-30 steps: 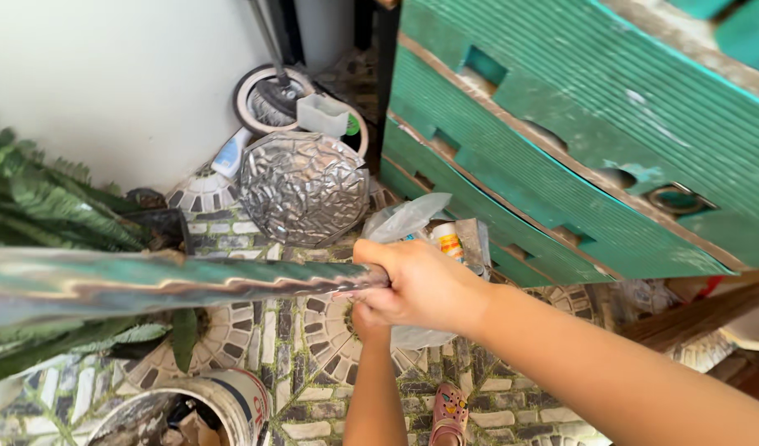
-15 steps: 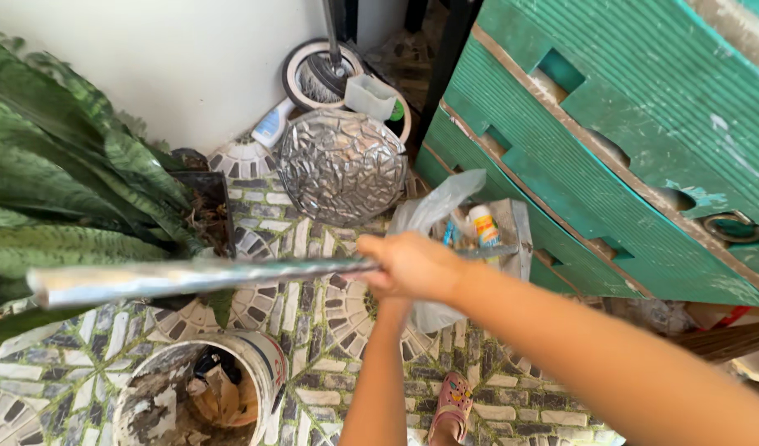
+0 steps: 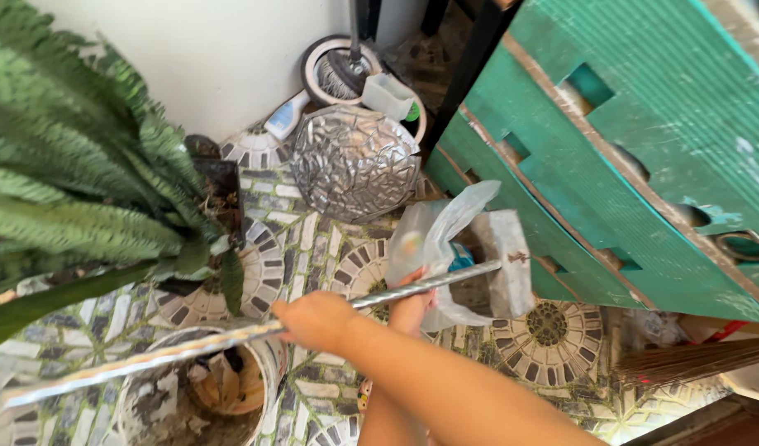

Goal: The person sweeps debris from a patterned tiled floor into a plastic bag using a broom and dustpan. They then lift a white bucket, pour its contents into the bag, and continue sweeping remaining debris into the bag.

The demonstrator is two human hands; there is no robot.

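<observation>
Patterned mosaic floor (image 3: 553, 330) is lying below, with a white wall behind and a green slatted wooden structure (image 3: 644, 140) leaning in from the right. The right hand (image 3: 317, 320) is gripping a long silvery twisted rod (image 3: 230, 339), its fingers wrapped tightly around the shaft. Compared with half a second ago, this hand is sitting lower and further left along the rod, and the rod is now slanting upward to the right instead of lying nearly level. Its far end is reaching to a grey dustpan-like scoop (image 3: 510, 264) beside the green structure.

The left hand (image 3: 412, 307) is showing just behind the rod, closed on a clear plastic bag (image 3: 433, 239); how its fingers are set I cannot tell, since the bag and rod are covering them. The bag has come up higher than before and is now hiding the small bottle that was showing inside the scoop.

A silver crackle-patterned round bowl (image 3: 354, 161) is staying against the wall, near a white-rimmed wheel (image 3: 340, 70). The green fern-like plant (image 3: 73, 190) is filling the left side, and a dirty white bucket (image 3: 206, 392) is sitting under the rod's near end. A brown broom head (image 3: 693, 362) is appearing at the lower right.
</observation>
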